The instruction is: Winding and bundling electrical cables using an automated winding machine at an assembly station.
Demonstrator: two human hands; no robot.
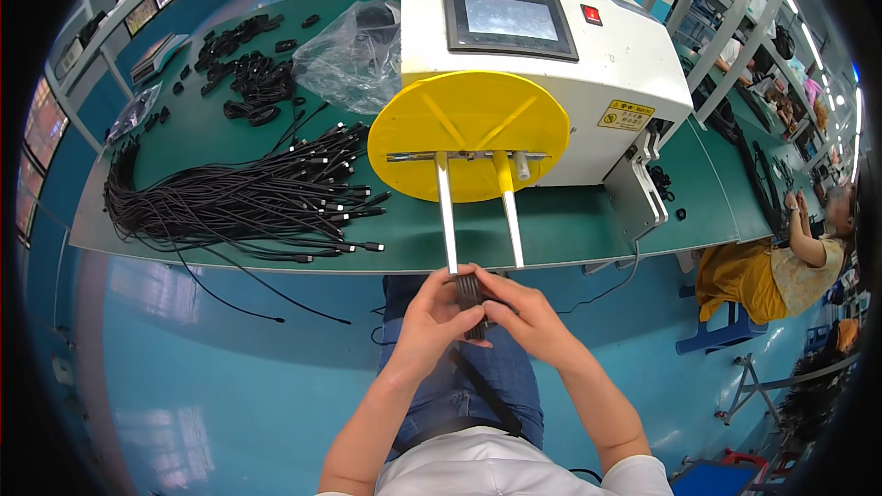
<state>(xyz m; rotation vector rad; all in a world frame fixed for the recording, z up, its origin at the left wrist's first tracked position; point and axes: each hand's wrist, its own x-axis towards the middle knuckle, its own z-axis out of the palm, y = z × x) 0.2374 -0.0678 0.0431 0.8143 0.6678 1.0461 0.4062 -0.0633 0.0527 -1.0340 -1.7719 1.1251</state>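
Between my two hands, just in front of the table edge, is a small coil of black cable (469,292). My left hand (430,320) grips its left side, thumb across the front. From the right, my right hand (525,314) closes on the same coil. Right above my hands, two metal prongs (445,211) stick out from a round yellow disc (469,119) on a white machine (551,28). The tip of the left prong ends close to my left fingers. A large bundle of black cables with light connector ends (248,188) lies on the table to the left.
Coiled black cables (248,73) are heaped at the back left of the green table (570,220), beside a clear plastic bag (354,55). The machine carries a screen and a red switch (591,15). A co-worker (781,266) sits at the far right.
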